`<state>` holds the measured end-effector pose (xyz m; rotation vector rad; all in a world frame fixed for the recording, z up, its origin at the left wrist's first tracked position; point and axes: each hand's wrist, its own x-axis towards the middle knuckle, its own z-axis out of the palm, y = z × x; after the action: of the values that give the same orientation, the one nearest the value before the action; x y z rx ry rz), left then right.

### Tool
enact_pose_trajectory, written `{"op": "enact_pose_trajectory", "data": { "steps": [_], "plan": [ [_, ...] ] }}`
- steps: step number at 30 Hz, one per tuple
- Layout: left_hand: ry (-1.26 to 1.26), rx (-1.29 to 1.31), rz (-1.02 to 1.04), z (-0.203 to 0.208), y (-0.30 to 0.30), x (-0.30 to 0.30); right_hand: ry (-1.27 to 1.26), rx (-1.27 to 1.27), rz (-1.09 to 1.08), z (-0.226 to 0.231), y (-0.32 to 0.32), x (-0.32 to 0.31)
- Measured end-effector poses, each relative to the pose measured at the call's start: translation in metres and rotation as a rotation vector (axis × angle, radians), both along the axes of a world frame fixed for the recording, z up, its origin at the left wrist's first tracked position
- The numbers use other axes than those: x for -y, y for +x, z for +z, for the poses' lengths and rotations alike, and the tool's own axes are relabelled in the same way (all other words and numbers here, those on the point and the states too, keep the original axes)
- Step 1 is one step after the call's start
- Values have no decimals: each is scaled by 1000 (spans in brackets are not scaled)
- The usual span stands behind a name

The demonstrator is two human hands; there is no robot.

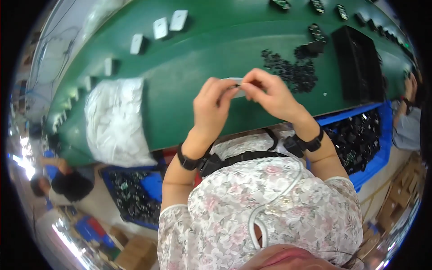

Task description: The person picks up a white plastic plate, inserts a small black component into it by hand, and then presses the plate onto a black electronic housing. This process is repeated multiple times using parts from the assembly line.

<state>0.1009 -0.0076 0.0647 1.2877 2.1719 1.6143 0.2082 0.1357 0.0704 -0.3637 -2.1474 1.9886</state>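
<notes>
Head view: left hand and right hand pinch a small black piece together

Left hand and right hand in pinch grips on a small black piece, green table beneath.

A short-sleeved top is worn, its whitish cloth printed with pink flowers and grey-green leaves. The keyhole neckline is edged with pale piping. Each wrist is circled by a black band — one left, one right — fitted with a boxy black unit. The waist is crossed by a black strap.
</notes>
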Motion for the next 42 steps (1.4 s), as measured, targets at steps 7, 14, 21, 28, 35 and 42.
{"op": "enact_pose_trajectory", "data": {
  "steps": [7, 14, 21, 28, 35, 42],
  "plan": [
    [75, 267, 29, -4, 7, 4, -164, -49, -43, -2, 0, 7],
    [85, 589, -15, -4, 10, 12, 2, -60, -79, -2, -4, 9],
    [192, 598, -59, -18, 11, 11, 326, -89, -153, -3, -8, 16],
    [260, 627, -40, -21, 14, 10, 174, -34, -232, -7, -11, 25],
    [267, 515, -31, -26, 10, 11, 468, -156, -225, -17, -12, 30],
    [210, 692, -53, -19, 8, 16, 389, -122, -328, -9, -12, 15]
  ]
}}
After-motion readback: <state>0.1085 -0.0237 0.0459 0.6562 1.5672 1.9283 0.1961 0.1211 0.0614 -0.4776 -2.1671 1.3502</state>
